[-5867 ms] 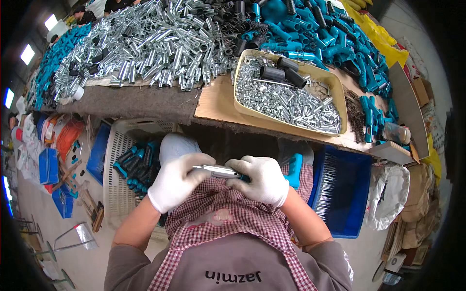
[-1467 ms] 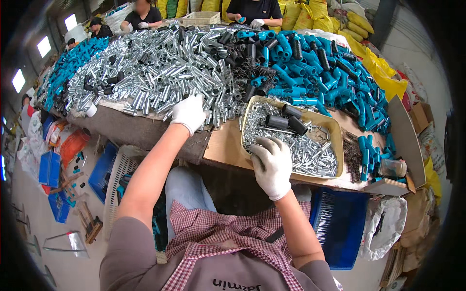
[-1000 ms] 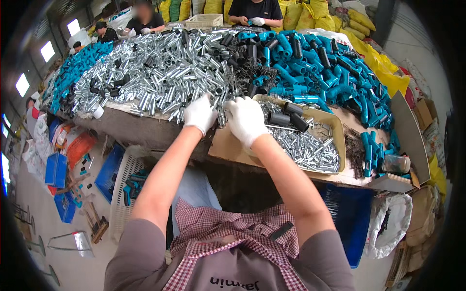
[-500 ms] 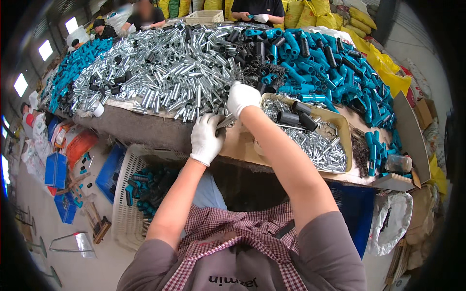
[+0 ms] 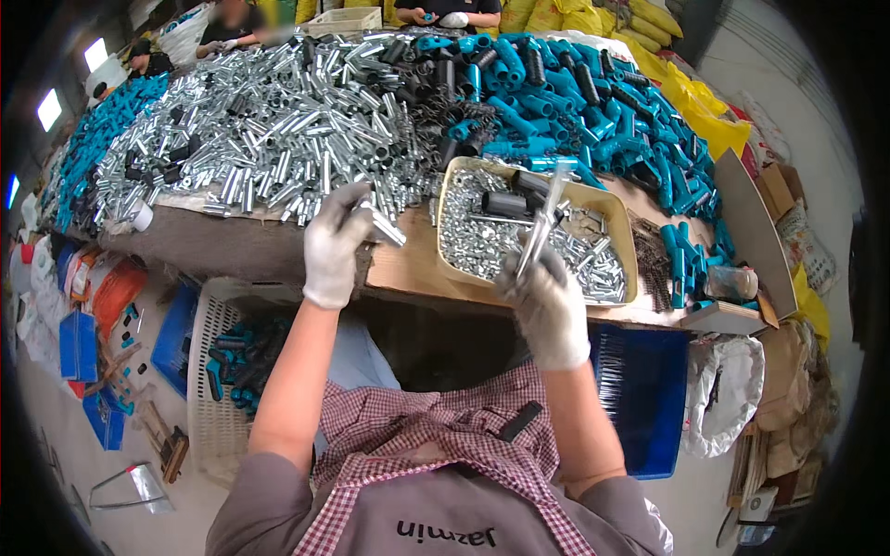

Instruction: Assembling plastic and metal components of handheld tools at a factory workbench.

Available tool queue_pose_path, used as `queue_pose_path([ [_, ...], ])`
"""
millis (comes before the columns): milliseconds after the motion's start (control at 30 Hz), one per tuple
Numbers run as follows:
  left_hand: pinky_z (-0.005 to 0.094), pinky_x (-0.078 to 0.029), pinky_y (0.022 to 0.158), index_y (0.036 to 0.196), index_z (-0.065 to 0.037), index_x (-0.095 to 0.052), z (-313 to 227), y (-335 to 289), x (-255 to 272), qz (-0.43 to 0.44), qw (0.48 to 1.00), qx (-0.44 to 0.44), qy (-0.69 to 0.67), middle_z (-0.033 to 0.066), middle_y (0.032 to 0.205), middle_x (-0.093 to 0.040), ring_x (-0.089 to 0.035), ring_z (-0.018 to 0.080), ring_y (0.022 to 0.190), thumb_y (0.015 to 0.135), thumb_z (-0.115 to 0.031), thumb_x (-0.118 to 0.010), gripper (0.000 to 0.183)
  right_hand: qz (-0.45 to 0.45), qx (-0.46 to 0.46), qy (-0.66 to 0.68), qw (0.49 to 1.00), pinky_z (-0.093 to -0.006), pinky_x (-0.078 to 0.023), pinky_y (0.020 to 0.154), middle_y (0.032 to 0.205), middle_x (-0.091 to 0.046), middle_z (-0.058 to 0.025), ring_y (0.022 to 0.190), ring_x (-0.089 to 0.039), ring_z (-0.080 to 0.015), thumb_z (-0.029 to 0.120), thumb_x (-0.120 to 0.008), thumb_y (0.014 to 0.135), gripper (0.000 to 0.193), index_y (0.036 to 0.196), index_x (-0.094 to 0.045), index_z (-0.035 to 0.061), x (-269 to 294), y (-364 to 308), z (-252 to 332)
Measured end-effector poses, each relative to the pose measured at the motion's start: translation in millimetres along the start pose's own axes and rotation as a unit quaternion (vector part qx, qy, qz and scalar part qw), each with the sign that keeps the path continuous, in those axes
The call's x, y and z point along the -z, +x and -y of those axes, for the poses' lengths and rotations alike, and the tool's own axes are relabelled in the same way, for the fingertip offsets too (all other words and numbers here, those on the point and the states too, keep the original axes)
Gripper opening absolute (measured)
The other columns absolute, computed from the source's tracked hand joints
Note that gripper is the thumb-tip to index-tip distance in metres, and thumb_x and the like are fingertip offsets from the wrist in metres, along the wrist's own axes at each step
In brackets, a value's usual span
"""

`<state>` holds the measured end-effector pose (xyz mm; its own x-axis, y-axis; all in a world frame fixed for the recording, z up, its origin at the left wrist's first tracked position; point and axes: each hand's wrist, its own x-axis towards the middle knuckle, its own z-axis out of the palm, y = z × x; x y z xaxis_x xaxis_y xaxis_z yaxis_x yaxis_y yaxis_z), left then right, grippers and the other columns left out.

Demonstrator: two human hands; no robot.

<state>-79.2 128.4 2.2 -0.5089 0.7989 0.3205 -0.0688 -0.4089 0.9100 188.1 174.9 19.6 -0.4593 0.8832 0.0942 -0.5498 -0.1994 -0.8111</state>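
Observation:
My left hand (image 5: 331,255), in a white glove with grey-stained fingers, is closed around a short silver metal tube (image 5: 387,229) at the front edge of the table. My right hand (image 5: 551,320), gloved too, is raised before the near side of a cream plastic tray (image 5: 633,271). A long, shiny metal rod-like piece (image 5: 542,227) sticks up from its fingers, blurred by motion, so its exact kind is unclear. Small silver pins (image 5: 596,269) and black sleeves (image 5: 506,204) lie in the tray. Beyond my left hand spreads a heap of silver metal tubes (image 5: 278,130).
Teal plastic handles (image 5: 640,139) are piled at the right, with dark springs (image 5: 652,255) beside the tray. Under the table stand a white basket (image 5: 209,371) of teal and black parts and a blue bin (image 5: 640,435). Co-workers (image 5: 445,13) sit across the table.
My right hand has drawn back from the heap's edge toward me and right, now with the long metal piece upright in it. My left hand has shifted left, holding the tube. The view has shifted slightly.

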Motion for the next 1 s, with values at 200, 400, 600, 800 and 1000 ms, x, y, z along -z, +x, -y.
queue_pose_path([
  [200, 0.0332, -0.052, 0.073, 0.089, -0.002, -0.067, -36, -91, -32, 0.148, 0.936, 0.079, 0.311, 0.0073, 0.089, -0.066, -0.065, 0.0185, 0.08, 0.067, -0.014, -0.087, 0.033, 0.014, -0.006, -0.125, 0.992, -0.0333, -0.052, 0.093, 0.109, -0.07, -0.0139, 0.101, -0.066, -0.0192, 0.009, -0.069, 0.09, 0.03, 0.115, -0.06, -0.004, -12, -47, -21],
  [400, 0.0424, -0.054, 0.076, 0.098, -0.004, -0.063, -26, -122, -39, 0.162, 0.876, -0.032, 0.454, 0.0158, 0.095, -0.063, -0.065, 0.0373, 0.089, 0.065, -0.007, -0.078, 0.036, 0.114, 0.152, -0.498, 0.846, -0.0367, -0.052, 0.082, 0.094, -0.066, -0.0088, 0.09, -0.064, -0.0267, 0.011, -0.082, 0.069, 0.021, 0.087, -0.071, 0.0067, -30, -44, -42],
  [600, 0.0423, -0.053, 0.074, 0.094, -0.006, -0.064, -17, -125, -32, 0.172, 0.862, -0.051, 0.475, 0.0141, 0.092, -0.063, -0.064, 0.0362, 0.086, 0.064, -0.009, -0.079, 0.034, 0.173, 0.117, -0.675, 0.708, -0.0423, -0.051, 0.08, 0.094, -0.064, -0.0133, 0.088, -0.063, -0.0321, 0.031, -0.08, 0.077, 0.036, 0.102, -0.066, 0.0083, -40, -43, -16],
  [800, 0.0347, -0.053, 0.072, 0.088, -0.004, -0.064, -29, -132, -43, 0.177, 0.877, 0.055, 0.443, 0.0095, 0.084, -0.064, -0.066, 0.0267, 0.077, 0.063, -0.013, -0.087, 0.035, -0.146, 0.232, -0.792, 0.545, -0.0422, -0.052, 0.086, 0.097, -0.07, -0.0196, 0.097, -0.068, -0.0353, 0.035, -0.076, 0.083, 0.037, 0.098, -0.072, 0.0013, 75, 65, 67],
  [1000, 0.0362, -0.054, 0.073, 0.091, -0.004, -0.064, -30, -135, -42, 0.212, 0.871, 0.109, 0.429, 0.0117, 0.086, -0.067, -0.068, 0.0294, 0.079, 0.067, -0.016, -0.086, 0.035, -0.104, 0.038, -0.928, 0.356, -0.0443, -0.054, 0.083, 0.095, -0.072, -0.017, 0.094, -0.068, -0.0344, 0.047, -0.073, 0.081, 0.043, 0.092, -0.074, 0.0051, 127, 107, 79],
])
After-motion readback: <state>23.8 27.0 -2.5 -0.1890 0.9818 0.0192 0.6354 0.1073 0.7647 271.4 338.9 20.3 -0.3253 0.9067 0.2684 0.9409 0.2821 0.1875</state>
